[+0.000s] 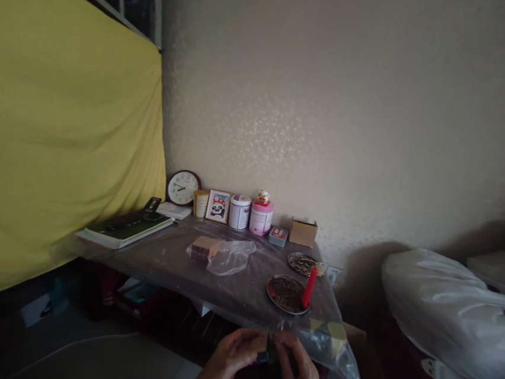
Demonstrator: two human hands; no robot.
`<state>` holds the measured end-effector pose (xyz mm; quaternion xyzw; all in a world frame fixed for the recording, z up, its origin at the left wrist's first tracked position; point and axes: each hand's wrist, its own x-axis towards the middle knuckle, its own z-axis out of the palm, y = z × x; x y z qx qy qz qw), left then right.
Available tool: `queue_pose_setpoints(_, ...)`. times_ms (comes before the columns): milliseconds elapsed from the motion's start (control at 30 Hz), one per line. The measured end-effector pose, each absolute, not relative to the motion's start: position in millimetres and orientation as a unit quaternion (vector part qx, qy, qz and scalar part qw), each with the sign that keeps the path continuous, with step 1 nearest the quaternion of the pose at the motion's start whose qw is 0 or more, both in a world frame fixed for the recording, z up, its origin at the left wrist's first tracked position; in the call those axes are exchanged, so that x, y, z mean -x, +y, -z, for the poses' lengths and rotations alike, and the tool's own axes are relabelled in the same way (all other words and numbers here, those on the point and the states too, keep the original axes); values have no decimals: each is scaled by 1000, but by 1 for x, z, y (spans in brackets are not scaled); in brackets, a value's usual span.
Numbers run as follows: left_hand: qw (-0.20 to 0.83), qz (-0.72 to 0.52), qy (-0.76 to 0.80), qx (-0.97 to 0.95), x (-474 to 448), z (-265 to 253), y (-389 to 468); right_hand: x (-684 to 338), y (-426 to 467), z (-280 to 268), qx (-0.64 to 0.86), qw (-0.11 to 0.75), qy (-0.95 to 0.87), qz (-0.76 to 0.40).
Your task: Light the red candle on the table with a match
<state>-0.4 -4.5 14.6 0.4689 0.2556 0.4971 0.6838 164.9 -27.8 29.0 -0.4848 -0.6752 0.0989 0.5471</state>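
Note:
My left hand [237, 352] is closed around a small box, by its look a matchbox [263, 346], with a tan face and a dark edge. Right beside it, my right hand [298, 367] has its fingers pinched together against the box's side; what they hold is too dark to make out. Both hands are low in the view, just in front of the table's near edge. Beyond them, a red candle [310, 287] stands slightly tilted at the rim of a round metal plate [269, 297] with dark residue. A second plate [289, 261] behind it bears many thin sticks resembling matches.
On the plastic-covered table [151, 263] lies a block of small boxes [204, 248] with a clear bag [232, 258]. A book [127, 231], clock [183, 187], picture frame [218, 206], tins [239, 213] and open carton [303, 232] line the back. White bags [450, 316] bulge at right.

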Motion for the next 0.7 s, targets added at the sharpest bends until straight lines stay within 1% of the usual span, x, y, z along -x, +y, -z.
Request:
queue_pose_setpoints(533,681,-499,249,-475,4,-10,-4,-165,-25,-23,462,551,-690,-87)
queue_pose_setpoints(700,672,-499,270,-476,4,-14,-5,-166,-26,-22,467,530,-701,-102)
